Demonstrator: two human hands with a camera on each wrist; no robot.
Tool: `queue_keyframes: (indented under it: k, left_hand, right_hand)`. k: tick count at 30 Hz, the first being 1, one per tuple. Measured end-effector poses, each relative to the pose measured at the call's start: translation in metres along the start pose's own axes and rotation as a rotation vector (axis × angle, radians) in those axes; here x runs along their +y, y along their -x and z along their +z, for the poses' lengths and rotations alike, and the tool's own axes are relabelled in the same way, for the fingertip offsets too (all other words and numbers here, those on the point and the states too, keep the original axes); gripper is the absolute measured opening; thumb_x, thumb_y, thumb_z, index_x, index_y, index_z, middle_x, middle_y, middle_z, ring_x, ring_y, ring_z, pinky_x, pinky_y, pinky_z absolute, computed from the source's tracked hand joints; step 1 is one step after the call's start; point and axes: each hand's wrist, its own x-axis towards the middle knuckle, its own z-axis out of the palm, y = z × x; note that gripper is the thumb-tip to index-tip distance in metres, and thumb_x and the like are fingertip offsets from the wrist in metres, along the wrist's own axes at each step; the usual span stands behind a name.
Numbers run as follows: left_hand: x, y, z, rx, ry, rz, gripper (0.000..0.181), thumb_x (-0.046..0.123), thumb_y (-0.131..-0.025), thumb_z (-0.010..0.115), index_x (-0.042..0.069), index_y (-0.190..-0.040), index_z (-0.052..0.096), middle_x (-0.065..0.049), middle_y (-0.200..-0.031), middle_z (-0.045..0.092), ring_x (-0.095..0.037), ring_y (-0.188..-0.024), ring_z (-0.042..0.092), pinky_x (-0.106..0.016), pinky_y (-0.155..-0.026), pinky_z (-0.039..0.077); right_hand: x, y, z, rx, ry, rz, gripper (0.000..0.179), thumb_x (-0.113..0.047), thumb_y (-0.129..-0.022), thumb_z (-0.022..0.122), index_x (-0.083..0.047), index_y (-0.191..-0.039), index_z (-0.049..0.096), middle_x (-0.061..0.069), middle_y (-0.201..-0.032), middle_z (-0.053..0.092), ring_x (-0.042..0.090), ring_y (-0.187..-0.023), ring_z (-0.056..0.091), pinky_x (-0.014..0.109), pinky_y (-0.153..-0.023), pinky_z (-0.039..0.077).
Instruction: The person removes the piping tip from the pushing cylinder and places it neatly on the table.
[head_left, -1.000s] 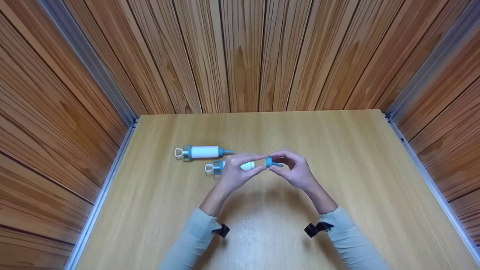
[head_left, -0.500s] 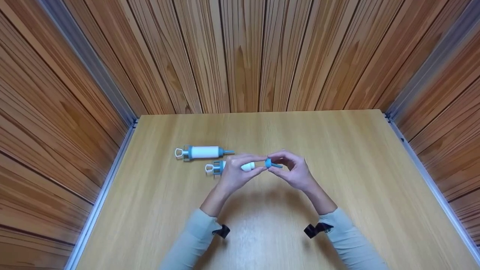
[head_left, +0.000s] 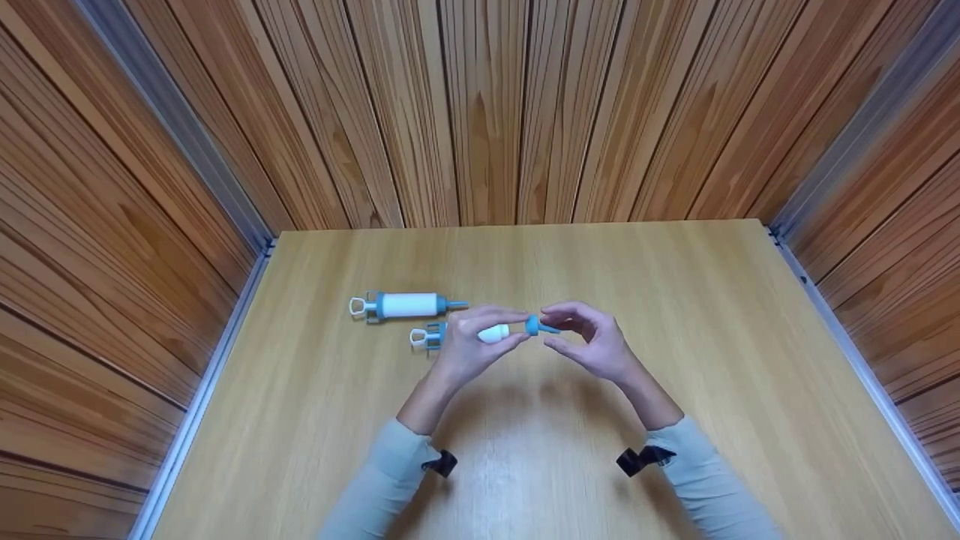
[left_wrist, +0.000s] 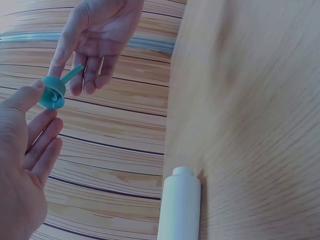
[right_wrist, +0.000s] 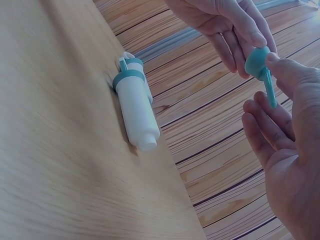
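My left hand (head_left: 476, 341) pinches a teal nozzle cap (head_left: 532, 325) between thumb and fingertips, above the table. A thin spout sticks out of the cap toward my right hand (head_left: 596, 346). In the head view, the right thumb and index finger stand apart around this spout, just off the cap. The cap's hollow underside (left_wrist: 56, 95) shows in the left wrist view. Below the left hand lies a white syringe barrel (right_wrist: 135, 110) with a bare neck; its teal collar and looped plunger handle (head_left: 418, 338) show left of the hand, which hides the barrel's middle.
A second white syringe (head_left: 409, 304), with its teal nozzle fitted, lies just behind the first on the wooden table (head_left: 675, 300). Wood-plank walls (head_left: 487, 112) rise at the back and both sides, with metal rails (head_left: 217, 375) along the table's side edges.
The right thumb and index finger have spread and drawn back slightly from the nozzle cap. The cap has shifted a little left, to the left fingertips; the left hand has barely moved.
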Motion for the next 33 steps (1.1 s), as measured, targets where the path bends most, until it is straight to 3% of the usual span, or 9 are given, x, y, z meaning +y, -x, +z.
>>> queue_keyframes:
  k: [4, 10, 17, 26, 33]
  left_hand:
    - [0.0005, 0.0002, -0.0009, 0.000, 0.002, 0.025, 0.026, 0.010, -0.095, 0.091, 0.006, -0.120, 0.087, -0.013, -0.117, 0.088, -0.030, -0.111, 0.085, -0.042, -0.102, 0.068]
    - [0.0007, 0.0002, -0.0016, 0.000, 0.006, 0.043, 0.025, 0.011, -0.095, 0.091, 0.006, -0.119, 0.088, -0.014, -0.117, 0.088, -0.030, -0.111, 0.085, -0.042, -0.102, 0.068]
    - [0.0006, 0.0006, -0.0016, 0.003, 0.025, 0.052, 0.025, 0.011, -0.094, 0.092, 0.006, -0.118, 0.088, -0.012, -0.117, 0.088, -0.030, -0.111, 0.086, -0.042, -0.102, 0.068]
    - [0.0004, 0.0019, -0.0015, -0.014, 0.031, 0.033, 0.024, 0.012, -0.097, 0.089, 0.007, -0.121, 0.087, -0.011, -0.120, 0.088, -0.029, -0.113, 0.084, -0.041, -0.103, 0.068]
    - [0.0008, 0.0031, -0.0009, -0.017, 0.054, 0.012, 0.025, 0.011, -0.097, 0.090, 0.007, -0.121, 0.087, -0.011, -0.121, 0.087, -0.029, -0.115, 0.084, -0.041, -0.103, 0.068]
  right_hand:
    - [0.0020, 0.0012, -0.0020, -0.033, -0.017, -0.002, 0.041, 0.017, -0.093, 0.078, 0.010, -0.133, 0.072, 0.024, -0.123, 0.078, 0.004, -0.114, 0.078, 0.021, -0.103, 0.063]
    - [0.0060, 0.0043, -0.0046, -0.063, -0.057, 0.000, 0.037, 0.018, -0.096, 0.074, 0.013, -0.133, 0.070, 0.022, -0.123, 0.077, 0.009, -0.110, 0.077, 0.021, -0.100, 0.064]
    - [0.0065, 0.0066, -0.0070, -0.087, -0.071, 0.008, 0.029, 0.018, -0.099, 0.070, 0.013, -0.127, 0.074, -0.009, -0.120, 0.078, 0.002, -0.108, 0.074, 0.019, -0.097, 0.064]
    - [0.0060, 0.0042, -0.0081, -0.062, -0.079, -0.006, 0.022, 0.017, -0.099, 0.070, 0.012, -0.119, 0.078, -0.010, -0.113, 0.078, 0.003, -0.100, 0.072, 0.016, -0.084, 0.061]
    - [0.0054, 0.0054, -0.0067, -0.051, -0.084, 0.006, 0.021, 0.016, -0.100, 0.070, 0.012, -0.119, 0.078, -0.011, -0.113, 0.079, 0.003, -0.099, 0.073, 0.016, -0.081, 0.060]
